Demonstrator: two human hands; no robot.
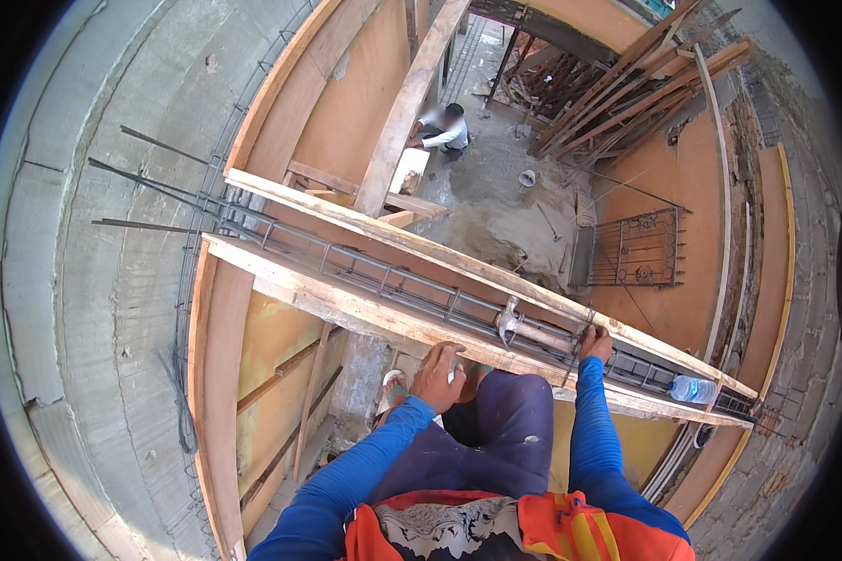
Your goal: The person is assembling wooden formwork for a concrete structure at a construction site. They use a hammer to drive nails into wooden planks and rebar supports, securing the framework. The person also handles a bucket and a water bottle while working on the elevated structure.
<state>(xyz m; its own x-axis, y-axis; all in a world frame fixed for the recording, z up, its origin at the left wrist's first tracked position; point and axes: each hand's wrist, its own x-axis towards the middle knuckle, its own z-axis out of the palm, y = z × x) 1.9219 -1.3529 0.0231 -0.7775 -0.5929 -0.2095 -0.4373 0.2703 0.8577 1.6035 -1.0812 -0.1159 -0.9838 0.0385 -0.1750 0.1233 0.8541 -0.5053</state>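
Observation:
Two long wooden boards form a narrow beam mould, the far board [412, 251] and the near board [365, 304]. Between them runs a steel rebar cage [388, 279]. My right hand [596, 344] is closed at the far board, its fingertips on a thin dark wire [571, 360] that crosses the mould; the exact grip is partly hidden. A claw hammer [533, 329] lies on the cage just left of that hand. My left hand [435, 377] is by the near board's edge, fingers apart and slightly bent, holding nothing.
A clear plastic bottle [693, 389] lies at the mould's right end. Rebar ends [150, 178] jut out at the left. Far below, another person [447, 131] crouches near a bucket [528, 178]. Stacked timber [641, 79] and a metal grille [638, 248] stand at the right.

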